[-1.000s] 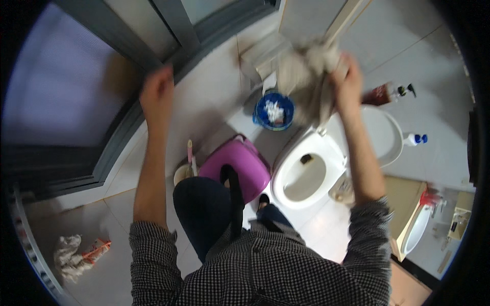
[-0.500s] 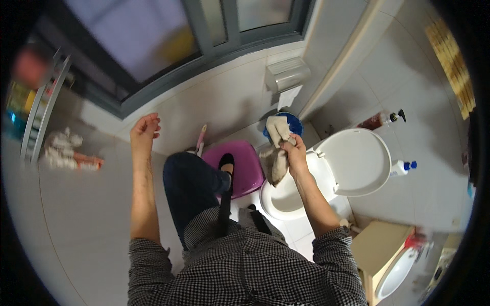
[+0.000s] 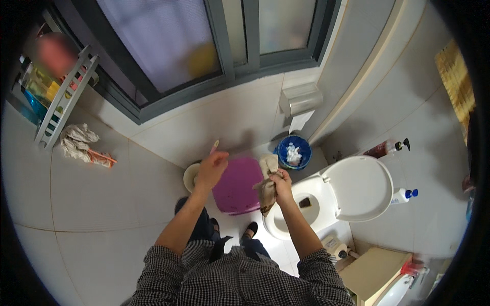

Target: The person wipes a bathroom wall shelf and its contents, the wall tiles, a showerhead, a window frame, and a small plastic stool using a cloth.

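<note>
A greyish-white cloth with brown stains hangs bunched from my right hand, whose fingers are closed on it. It is over the gap between the purple stool and the front of the white toilet. My left hand is above the stool's left edge, its fingers loosely bent and apart with nothing in them. Behind that hand a pink handle sticks up near a round whitish container, which my forearm partly hides. The toilet's lid is raised.
A blue bin with white paper in it stands below a paper holder. Two bottles, one a reddish pump bottle and one white with a blue cap, are beyond the toilet lid. Another cloth hangs under a wall rack.
My left hand has come right and lower, over the stool. My right hand has moved slightly left and down with the cloth. My raised foot has left the stool for the floor.
</note>
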Tool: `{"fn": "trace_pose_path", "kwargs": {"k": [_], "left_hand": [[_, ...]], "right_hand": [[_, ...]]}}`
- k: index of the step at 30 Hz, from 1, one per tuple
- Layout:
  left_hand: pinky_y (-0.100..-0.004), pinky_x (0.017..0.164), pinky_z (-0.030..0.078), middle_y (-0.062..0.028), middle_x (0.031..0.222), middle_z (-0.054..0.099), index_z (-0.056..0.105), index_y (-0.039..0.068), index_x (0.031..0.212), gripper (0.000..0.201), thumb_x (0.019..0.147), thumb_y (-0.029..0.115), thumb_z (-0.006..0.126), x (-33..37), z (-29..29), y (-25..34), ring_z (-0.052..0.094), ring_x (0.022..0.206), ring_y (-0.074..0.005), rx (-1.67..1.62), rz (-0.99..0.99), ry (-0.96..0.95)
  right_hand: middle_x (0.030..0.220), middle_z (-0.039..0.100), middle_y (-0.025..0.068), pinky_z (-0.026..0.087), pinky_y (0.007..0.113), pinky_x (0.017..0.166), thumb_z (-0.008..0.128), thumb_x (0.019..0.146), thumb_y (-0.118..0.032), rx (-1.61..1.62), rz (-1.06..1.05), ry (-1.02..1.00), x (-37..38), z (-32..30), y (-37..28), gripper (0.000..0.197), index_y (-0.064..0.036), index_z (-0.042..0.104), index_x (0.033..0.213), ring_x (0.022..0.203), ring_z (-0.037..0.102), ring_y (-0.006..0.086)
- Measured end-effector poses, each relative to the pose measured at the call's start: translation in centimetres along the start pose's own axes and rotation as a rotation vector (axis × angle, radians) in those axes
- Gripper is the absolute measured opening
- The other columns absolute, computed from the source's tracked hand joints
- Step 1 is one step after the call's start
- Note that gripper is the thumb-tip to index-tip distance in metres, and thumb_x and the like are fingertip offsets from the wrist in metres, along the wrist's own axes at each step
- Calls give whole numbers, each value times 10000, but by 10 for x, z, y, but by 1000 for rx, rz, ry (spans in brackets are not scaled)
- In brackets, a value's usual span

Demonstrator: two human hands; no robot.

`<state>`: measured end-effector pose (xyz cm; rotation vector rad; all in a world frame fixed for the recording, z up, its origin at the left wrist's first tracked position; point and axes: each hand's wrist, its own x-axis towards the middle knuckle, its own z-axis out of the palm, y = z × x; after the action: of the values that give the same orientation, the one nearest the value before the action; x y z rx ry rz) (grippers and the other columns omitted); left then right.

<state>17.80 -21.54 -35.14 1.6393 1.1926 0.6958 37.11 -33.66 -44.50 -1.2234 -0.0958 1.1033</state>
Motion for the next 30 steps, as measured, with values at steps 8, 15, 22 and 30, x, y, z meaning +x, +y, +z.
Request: {"fn": "trace_pose_path", "kwargs": {"k": [8,15,22,30], "left_hand": [[-269,695,471,-85,965,610,621,47,1029,247,783,66,606,65,-47,41,569,821,-161,67,280,147],[-318,905,401,-115,1267,488,528,66,1188,394,804,94,611,167,-80,156,475,1142,-230,167,746,256],[-463,1023,296,-157,1324,421,504,47,1183,450,753,99,626,241,-86,183,341,1248,-391,443,1078,399],[-553,1008,254,-167,1335,405,532,51,1146,372,786,134,574,271,-34,137,276,1264,-474,583,1161,440]], "right_hand": [[977,572,81,472,314,727,612,797,-82,-26,-253,-167,44,134,-122,369,-42,491,1143,862,557,177],[1130,534,172,443,307,839,608,812,-161,-122,-1090,-152,80,301,-307,543,2,385,1279,996,538,216],[1303,417,167,250,496,1017,598,809,-136,-624,-1888,233,169,360,-344,503,-56,408,1268,1272,281,418],[1062,588,197,369,494,931,542,833,-227,-796,-1478,210,244,293,-200,324,-35,600,1086,988,538,379]]}}
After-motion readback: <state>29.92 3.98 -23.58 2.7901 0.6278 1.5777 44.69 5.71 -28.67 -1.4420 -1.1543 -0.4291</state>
